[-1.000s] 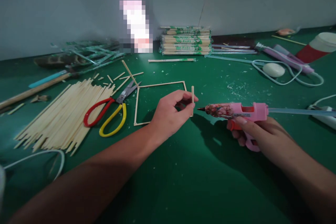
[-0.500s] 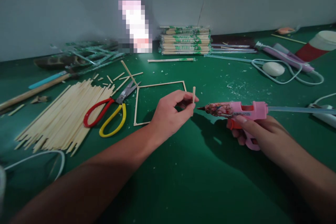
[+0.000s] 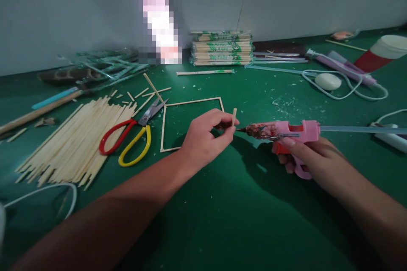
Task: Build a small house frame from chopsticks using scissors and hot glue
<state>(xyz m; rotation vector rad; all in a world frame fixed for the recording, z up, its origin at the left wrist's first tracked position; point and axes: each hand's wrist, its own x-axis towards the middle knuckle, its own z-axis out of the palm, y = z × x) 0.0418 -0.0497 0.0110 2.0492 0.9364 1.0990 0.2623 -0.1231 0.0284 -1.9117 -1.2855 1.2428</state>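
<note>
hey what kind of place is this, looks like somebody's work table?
Probably a hobby craft bench: a pink glue gun in the right hand, loose bamboo sticks and scissors on a green table.

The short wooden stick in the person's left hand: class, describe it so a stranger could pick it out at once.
On the green table, find the pink glue gun in the right hand. Its nozzle points at the short stick, pinched upright by the left hand; every other stick lies flat.

Head-worn camera looks forward and down, close over the green table (image 3: pixel 222 220).
</note>
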